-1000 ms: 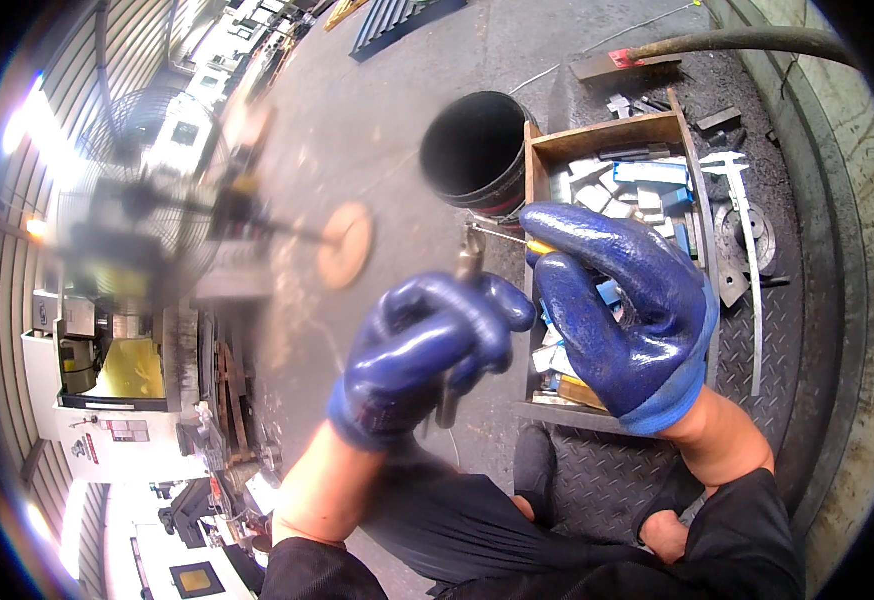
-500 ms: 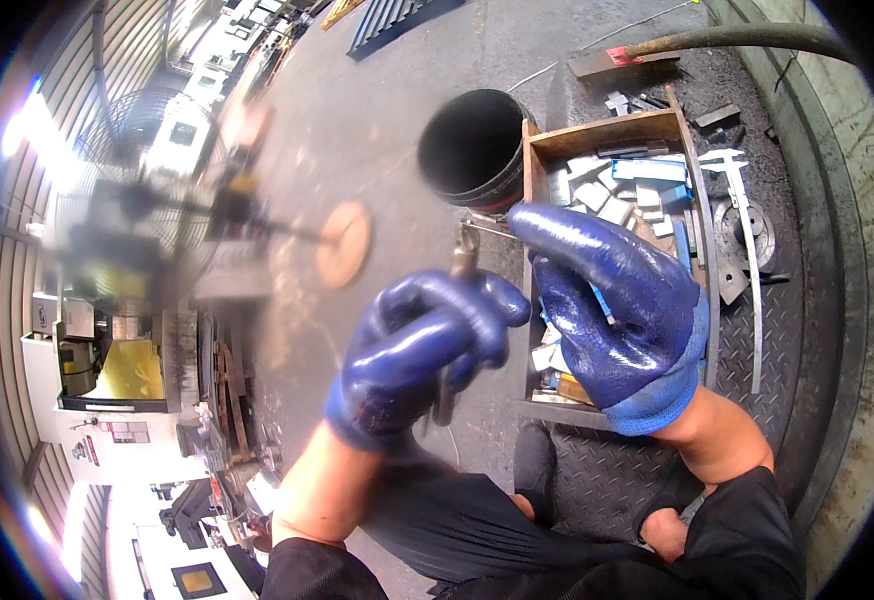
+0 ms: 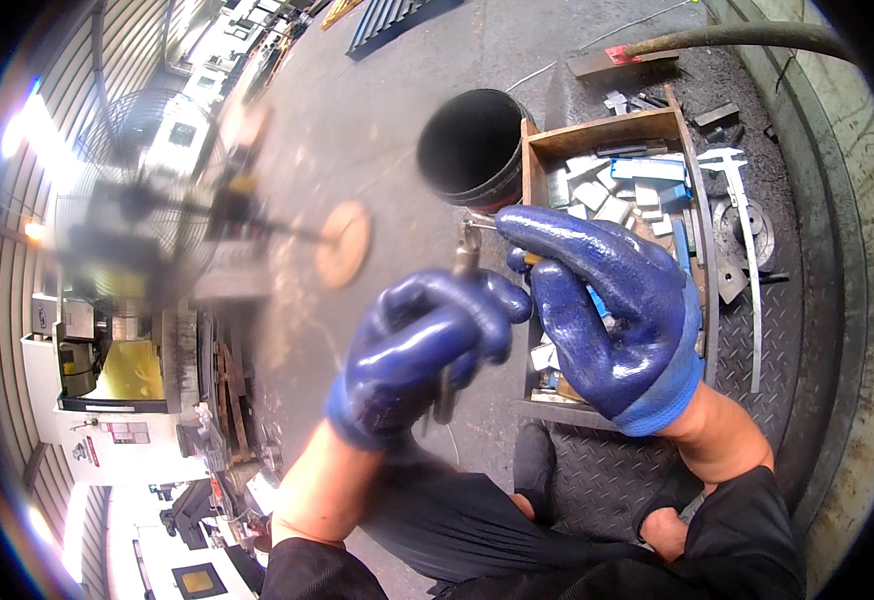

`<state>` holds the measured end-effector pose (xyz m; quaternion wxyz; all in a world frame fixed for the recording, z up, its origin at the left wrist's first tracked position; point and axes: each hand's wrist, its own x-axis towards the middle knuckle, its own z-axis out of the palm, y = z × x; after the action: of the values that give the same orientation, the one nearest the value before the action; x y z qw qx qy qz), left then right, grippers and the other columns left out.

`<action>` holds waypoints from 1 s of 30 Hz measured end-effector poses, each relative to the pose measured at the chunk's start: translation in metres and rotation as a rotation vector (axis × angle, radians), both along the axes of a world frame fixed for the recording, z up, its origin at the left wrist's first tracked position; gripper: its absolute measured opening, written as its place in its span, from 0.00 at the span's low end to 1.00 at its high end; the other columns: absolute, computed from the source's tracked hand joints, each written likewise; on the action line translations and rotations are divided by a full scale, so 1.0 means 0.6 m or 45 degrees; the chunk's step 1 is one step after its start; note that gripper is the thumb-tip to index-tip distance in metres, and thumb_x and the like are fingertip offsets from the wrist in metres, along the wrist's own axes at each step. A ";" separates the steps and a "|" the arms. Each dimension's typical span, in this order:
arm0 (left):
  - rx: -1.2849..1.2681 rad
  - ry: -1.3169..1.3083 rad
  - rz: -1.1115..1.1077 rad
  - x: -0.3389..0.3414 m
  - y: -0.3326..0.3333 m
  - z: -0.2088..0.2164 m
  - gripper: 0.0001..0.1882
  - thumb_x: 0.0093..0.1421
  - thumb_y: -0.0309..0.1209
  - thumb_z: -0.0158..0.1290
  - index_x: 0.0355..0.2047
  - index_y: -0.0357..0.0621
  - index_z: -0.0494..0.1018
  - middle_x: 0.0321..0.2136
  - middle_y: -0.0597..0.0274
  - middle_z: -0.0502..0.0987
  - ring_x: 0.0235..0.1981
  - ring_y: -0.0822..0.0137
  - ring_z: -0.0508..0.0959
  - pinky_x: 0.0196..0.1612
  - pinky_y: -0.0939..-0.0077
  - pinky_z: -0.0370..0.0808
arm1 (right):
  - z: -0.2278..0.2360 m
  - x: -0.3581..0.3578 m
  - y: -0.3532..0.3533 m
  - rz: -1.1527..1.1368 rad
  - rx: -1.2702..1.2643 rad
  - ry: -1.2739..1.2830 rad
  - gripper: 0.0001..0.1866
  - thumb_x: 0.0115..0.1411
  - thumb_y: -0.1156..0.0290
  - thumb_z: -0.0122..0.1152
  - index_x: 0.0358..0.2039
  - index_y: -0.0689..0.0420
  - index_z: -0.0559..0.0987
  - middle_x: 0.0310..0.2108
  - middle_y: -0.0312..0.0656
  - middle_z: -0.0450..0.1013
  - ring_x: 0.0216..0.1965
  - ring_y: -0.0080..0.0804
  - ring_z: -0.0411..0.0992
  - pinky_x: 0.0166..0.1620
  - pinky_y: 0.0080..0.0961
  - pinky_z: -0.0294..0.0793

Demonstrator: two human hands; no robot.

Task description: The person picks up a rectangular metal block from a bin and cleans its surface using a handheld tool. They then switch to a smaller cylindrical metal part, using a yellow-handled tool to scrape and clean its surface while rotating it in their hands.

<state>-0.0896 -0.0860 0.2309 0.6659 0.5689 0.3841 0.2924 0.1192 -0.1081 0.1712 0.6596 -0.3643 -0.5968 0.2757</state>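
Note:
My left hand (image 3: 419, 345), in a glossy blue glove, is closed around a round metal bar (image 3: 467, 252). The bar stands roughly upright; its notched upper end rises past the fingers and its lower end shows below them. Level with that upper end, my right hand (image 3: 622, 315), gloved alike, pinches a thin tool. Its slim metal shaft (image 3: 482, 225) reaches left to the bar's tip, and a small yellow part (image 3: 532, 258) shows between finger and thumb. The rest of this tool is hidden by the glove, so its exact kind cannot be made out.
Beneath my right hand, a wooden drawer-like box (image 3: 532, 170) holds several small white and blue cases. A black bucket (image 3: 472, 150) adjoins it. Calipers (image 3: 742, 220) and a metal disc (image 3: 747, 240) lie to the right. A fan (image 3: 137, 210) stands left; a broom (image 3: 637, 58) lies at the far right.
My right hand has shifted slightly left and turned, its index finger flatter. The yellow part has come into sight between the fingers. My left hand and the bar stay almost still.

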 end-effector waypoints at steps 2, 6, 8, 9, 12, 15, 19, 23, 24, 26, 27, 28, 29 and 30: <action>0.006 -0.002 0.024 0.002 -0.001 0.002 0.18 0.65 0.43 0.55 0.34 0.37 0.76 0.41 0.46 0.78 0.25 0.69 0.72 0.33 0.75 0.70 | -0.003 -0.005 0.000 -0.028 -0.069 0.039 0.21 0.61 0.78 0.66 0.56 0.58 0.82 0.44 0.51 0.82 0.39 0.45 0.84 0.45 0.33 0.82; 0.009 -0.046 0.051 0.008 -0.004 0.008 0.18 0.65 0.43 0.55 0.33 0.38 0.76 0.43 0.45 0.78 0.25 0.70 0.72 0.33 0.75 0.71 | -0.010 -0.005 -0.001 -0.052 -0.040 -0.071 0.20 0.63 0.82 0.63 0.57 0.61 0.81 0.46 0.49 0.83 0.42 0.37 0.83 0.45 0.29 0.82; -0.001 -0.055 0.037 0.006 -0.002 0.008 0.18 0.65 0.43 0.55 0.34 0.37 0.76 0.43 0.45 0.78 0.25 0.70 0.72 0.33 0.75 0.71 | -0.014 0.003 0.002 -0.024 0.016 -0.132 0.19 0.64 0.84 0.62 0.56 0.62 0.81 0.47 0.48 0.83 0.44 0.33 0.83 0.46 0.27 0.81; -0.009 -0.053 0.018 0.001 0.001 0.006 0.18 0.65 0.43 0.55 0.34 0.37 0.76 0.43 0.45 0.78 0.25 0.70 0.72 0.33 0.74 0.71 | -0.014 0.005 0.002 0.008 0.019 -0.101 0.19 0.64 0.84 0.62 0.56 0.62 0.81 0.46 0.48 0.83 0.43 0.33 0.83 0.46 0.28 0.81; 0.004 -0.005 0.034 0.003 -0.003 0.006 0.18 0.64 0.43 0.55 0.34 0.37 0.76 0.42 0.45 0.79 0.25 0.69 0.72 0.33 0.74 0.70 | -0.014 0.007 0.005 0.022 0.046 -0.059 0.19 0.64 0.84 0.62 0.56 0.62 0.81 0.46 0.49 0.83 0.44 0.34 0.83 0.47 0.29 0.80; 0.015 0.036 0.051 0.004 -0.005 0.006 0.19 0.64 0.44 0.56 0.33 0.37 0.77 0.40 0.46 0.79 0.25 0.69 0.72 0.33 0.74 0.70 | -0.002 0.008 0.000 -0.003 0.026 -0.081 0.19 0.64 0.84 0.61 0.56 0.62 0.81 0.48 0.49 0.83 0.45 0.34 0.82 0.48 0.29 0.80; 0.023 0.053 0.062 0.009 -0.003 0.005 0.20 0.63 0.44 0.56 0.33 0.36 0.77 0.39 0.47 0.79 0.26 0.68 0.73 0.33 0.73 0.70 | -0.005 0.003 0.009 -0.076 0.086 -0.051 0.20 0.61 0.81 0.65 0.55 0.59 0.83 0.46 0.49 0.82 0.42 0.42 0.83 0.46 0.32 0.81; 0.030 0.050 0.076 0.011 -0.004 0.006 0.19 0.64 0.44 0.56 0.34 0.36 0.77 0.39 0.47 0.79 0.26 0.68 0.73 0.34 0.73 0.71 | -0.008 -0.014 0.007 -0.067 -0.004 0.135 0.21 0.61 0.80 0.66 0.55 0.59 0.82 0.45 0.50 0.82 0.40 0.43 0.84 0.44 0.32 0.82; 0.029 0.058 0.079 0.011 -0.005 0.007 0.19 0.64 0.44 0.56 0.34 0.36 0.77 0.39 0.47 0.79 0.26 0.68 0.73 0.34 0.73 0.71 | -0.009 -0.013 0.006 -0.066 -0.010 0.121 0.21 0.60 0.80 0.67 0.56 0.59 0.82 0.45 0.50 0.83 0.40 0.43 0.84 0.44 0.32 0.82; 0.032 0.058 0.064 0.008 -0.003 0.006 0.19 0.64 0.44 0.56 0.34 0.36 0.77 0.39 0.47 0.79 0.26 0.68 0.73 0.35 0.73 0.71 | -0.010 -0.007 0.005 -0.048 0.016 0.023 0.21 0.61 0.81 0.65 0.56 0.61 0.81 0.46 0.51 0.82 0.42 0.38 0.83 0.46 0.30 0.82; 0.037 0.050 0.047 0.002 0.000 0.002 0.19 0.64 0.43 0.56 0.34 0.36 0.77 0.39 0.47 0.79 0.26 0.68 0.73 0.35 0.74 0.71 | -0.012 0.001 0.004 -0.030 0.048 -0.061 0.21 0.63 0.83 0.63 0.56 0.62 0.81 0.48 0.50 0.82 0.45 0.34 0.82 0.48 0.28 0.81; 0.042 0.042 0.029 0.000 0.002 0.001 0.19 0.64 0.43 0.56 0.34 0.36 0.77 0.40 0.47 0.79 0.26 0.68 0.73 0.35 0.74 0.71 | -0.010 0.005 0.003 0.005 0.044 -0.072 0.20 0.63 0.84 0.62 0.56 0.63 0.81 0.49 0.50 0.82 0.46 0.32 0.82 0.49 0.27 0.81; 0.031 0.035 0.041 0.001 0.001 0.001 0.19 0.64 0.43 0.56 0.34 0.36 0.77 0.39 0.47 0.79 0.26 0.68 0.73 0.35 0.74 0.71 | -0.010 0.007 0.003 0.042 0.038 -0.081 0.20 0.64 0.85 0.61 0.57 0.64 0.80 0.50 0.50 0.81 0.47 0.30 0.81 0.49 0.26 0.80; 0.021 0.029 0.053 0.005 -0.002 0.002 0.19 0.64 0.43 0.56 0.34 0.36 0.77 0.39 0.47 0.79 0.26 0.68 0.73 0.34 0.74 0.71 | -0.008 0.008 0.002 0.096 -0.003 -0.016 0.20 0.64 0.85 0.61 0.56 0.64 0.81 0.50 0.49 0.81 0.46 0.30 0.81 0.49 0.25 0.81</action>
<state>-0.0864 -0.0869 0.2322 0.6506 0.5696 0.4007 0.3029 0.1238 -0.1068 0.1662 0.6446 -0.3439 -0.6139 0.2990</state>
